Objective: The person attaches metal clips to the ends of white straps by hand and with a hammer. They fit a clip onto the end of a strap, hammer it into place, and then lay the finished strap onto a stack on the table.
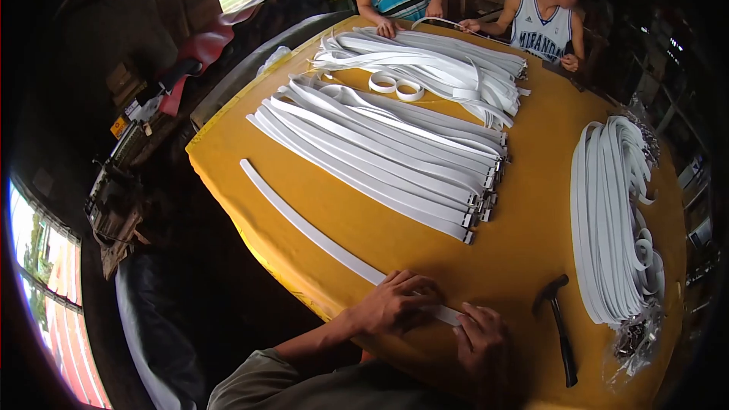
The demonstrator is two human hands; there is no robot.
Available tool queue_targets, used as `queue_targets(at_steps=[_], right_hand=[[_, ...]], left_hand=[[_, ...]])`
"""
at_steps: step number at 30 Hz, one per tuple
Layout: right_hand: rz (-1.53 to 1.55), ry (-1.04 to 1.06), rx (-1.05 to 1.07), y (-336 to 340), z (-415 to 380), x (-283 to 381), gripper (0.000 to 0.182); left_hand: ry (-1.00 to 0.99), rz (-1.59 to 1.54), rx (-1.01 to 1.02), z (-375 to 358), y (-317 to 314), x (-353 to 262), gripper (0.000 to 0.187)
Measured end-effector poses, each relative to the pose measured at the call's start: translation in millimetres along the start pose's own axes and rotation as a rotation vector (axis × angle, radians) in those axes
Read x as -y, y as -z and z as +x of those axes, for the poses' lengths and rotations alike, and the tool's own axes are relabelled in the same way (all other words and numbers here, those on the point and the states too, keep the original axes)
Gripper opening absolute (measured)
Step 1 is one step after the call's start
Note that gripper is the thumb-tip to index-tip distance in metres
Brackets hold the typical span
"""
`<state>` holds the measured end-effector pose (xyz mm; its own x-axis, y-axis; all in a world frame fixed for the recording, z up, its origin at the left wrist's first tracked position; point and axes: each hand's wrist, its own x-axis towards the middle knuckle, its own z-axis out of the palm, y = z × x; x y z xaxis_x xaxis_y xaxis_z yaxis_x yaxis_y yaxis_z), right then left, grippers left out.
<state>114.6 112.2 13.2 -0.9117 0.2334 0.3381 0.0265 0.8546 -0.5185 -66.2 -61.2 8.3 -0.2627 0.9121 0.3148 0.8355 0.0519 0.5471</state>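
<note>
A single long white belt strap [311, 234] lies on the yellow-covered table [524, 258], its near end running under my fingers. My left hand [396, 304] is closed on the strap, fingers bent over it. Just to the right, my right hand [480, 332] pinches the strap close to its end; the very tip is hidden by the fingers. A short stretch of white strap shows between the two hands. Farther along the table lies a row of white belts [364, 148] with metal buckles [478, 209] at their right ends. A hammer [560, 326] rests to the right of my right hand.
On the right lies another bundle of white belts [607, 220], beside a plastic bag [638, 338] of small metal parts. More white straps [425, 61] are heaped at the far end, with coiled straps [395, 85] before them. Two people stand or sit there, hands near the straps.
</note>
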Motion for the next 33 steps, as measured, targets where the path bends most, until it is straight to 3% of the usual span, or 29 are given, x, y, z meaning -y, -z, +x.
queue_targets(at_steps=[8, 16, 24, 33], right_hand=[[-0.112, -0.224, -0.088, 38.3, -34.3, -20.9, 0.015], [-0.069, -0.223, -0.158, 32.5, -33.8, -19.9, 0.014], [-0.049, -0.229, -0.18, 34.6, -33.0, -23.3, 0.014], [0.006, -0.178, -0.181, 31.3, -36.1, -27.1, 0.016]], left_hand=[[0.077, -0.016, 0.039, 11.7, 1.0, -13.5, 0.044], [-0.059, -0.119, 0.023, 40.1, -34.8, -40.1, 0.034], [-0.033, -0.174, 0.083, 41.4, -42.1, -37.4, 0.029], [-0.088, -0.138, 0.131, 40.2, -42.7, -30.5, 0.034]])
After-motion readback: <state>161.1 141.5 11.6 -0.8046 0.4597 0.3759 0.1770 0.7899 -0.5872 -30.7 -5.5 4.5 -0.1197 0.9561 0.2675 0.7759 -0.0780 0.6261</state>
